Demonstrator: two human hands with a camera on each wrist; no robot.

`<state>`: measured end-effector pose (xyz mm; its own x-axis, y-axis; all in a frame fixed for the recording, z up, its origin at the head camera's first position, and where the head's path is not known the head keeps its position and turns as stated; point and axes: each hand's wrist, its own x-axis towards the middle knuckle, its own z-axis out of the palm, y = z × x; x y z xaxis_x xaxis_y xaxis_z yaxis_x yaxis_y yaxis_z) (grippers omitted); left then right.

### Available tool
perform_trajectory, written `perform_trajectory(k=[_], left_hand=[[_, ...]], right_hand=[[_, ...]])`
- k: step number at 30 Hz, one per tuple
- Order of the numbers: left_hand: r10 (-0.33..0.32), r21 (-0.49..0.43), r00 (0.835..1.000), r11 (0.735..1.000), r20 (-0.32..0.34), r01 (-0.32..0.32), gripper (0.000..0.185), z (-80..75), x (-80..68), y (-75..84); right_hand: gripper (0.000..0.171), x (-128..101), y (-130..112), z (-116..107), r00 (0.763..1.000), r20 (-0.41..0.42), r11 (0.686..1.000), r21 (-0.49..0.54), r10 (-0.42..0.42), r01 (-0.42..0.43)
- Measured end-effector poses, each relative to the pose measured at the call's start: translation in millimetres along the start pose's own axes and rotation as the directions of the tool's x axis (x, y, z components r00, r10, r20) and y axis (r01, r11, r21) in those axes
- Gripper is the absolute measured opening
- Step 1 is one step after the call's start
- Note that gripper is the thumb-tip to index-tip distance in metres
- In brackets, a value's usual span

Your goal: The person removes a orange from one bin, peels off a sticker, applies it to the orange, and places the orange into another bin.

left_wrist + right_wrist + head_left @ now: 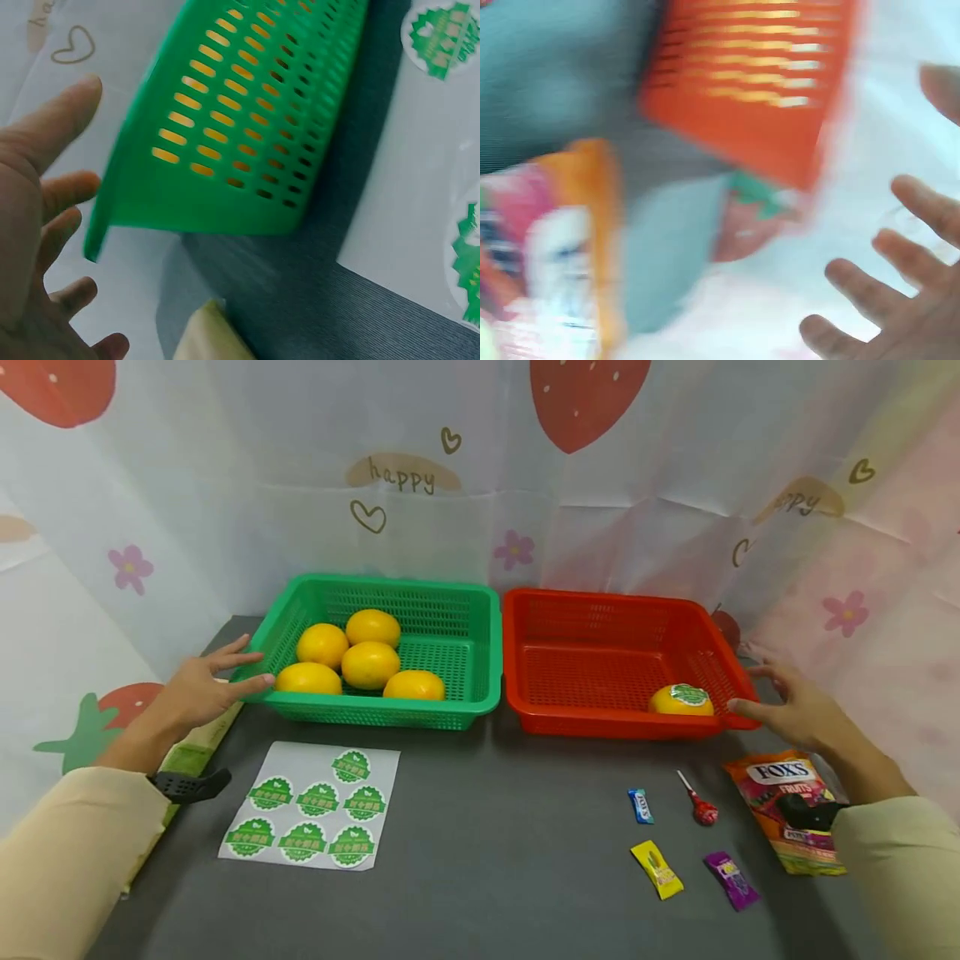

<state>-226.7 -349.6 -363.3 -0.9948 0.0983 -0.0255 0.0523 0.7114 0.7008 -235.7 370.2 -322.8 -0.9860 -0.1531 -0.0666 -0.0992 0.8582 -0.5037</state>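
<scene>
Head view. Green basket (480,643) stood on a dark grey table (487,860), directly left of the red basket (600,635), their rims nearly touching. Five yellow fruits (370,664) lay in the green basket. One yellow fruit with a green sticker (681,700) lay in the near right corner of the red basket. Left hand (201,687) was at the green basket's left rim, fingers straight and slightly spread, the fingertips at the rim. Right hand (795,706) was at the red basket's right rim, fingers extended and loosely spread. Sticker sheet (315,806) lay in front of the green basket. Candy bag (791,810), lollipop (701,806) and three wrapped sweets (660,868) lay in front of the red basket.

Left wrist view. Left hand (37,247) showed fingers spread, apart from the green basket (247,127); sticker sheet (420,187) lay beside it.

Right wrist view, blurred. Right hand (907,300) showed fingers spread, near the red basket (750,90); contact could not be told. Candy bag (547,247) lay beside it.
</scene>
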Motion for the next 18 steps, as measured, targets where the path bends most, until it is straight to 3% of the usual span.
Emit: perform_trajectory(k=[4, 9, 14, 18], left_hand=[[0.006, 0.081, 0.999, 0.997, -0.039, -0.003, 0.078, 7.0, -3.3, -7.1], [0.003, 0.063, 0.997, 0.998, -0.075, 0.002, 0.079, 9.9, -8.0, -10.6], [0.038, 0.053, 0.996, 0.998, -0.084, -0.033, 0.076, 11.9, -6.6, -10.0], [0.045, 0.018, 0.996, 0.999, -0.081, -0.044, 0.076, 14.5, -5.1, -10.7]], right_hand=[[0.074, 4, -49, -28, 0.996, -0.066, 0.997, 0.061, -0.053, 0.057], [0.068, 9, -129, -48, 0.987, -0.049, 0.974, 0.164, -0.153, 0.159], [0.064, 26, -197, -44, 0.951, 0.077, 0.932, 0.234, -0.301, 0.276], [0.066, 56, -235, -27, 0.892, 0.253, 0.905, 0.308, -0.374, 0.292]])
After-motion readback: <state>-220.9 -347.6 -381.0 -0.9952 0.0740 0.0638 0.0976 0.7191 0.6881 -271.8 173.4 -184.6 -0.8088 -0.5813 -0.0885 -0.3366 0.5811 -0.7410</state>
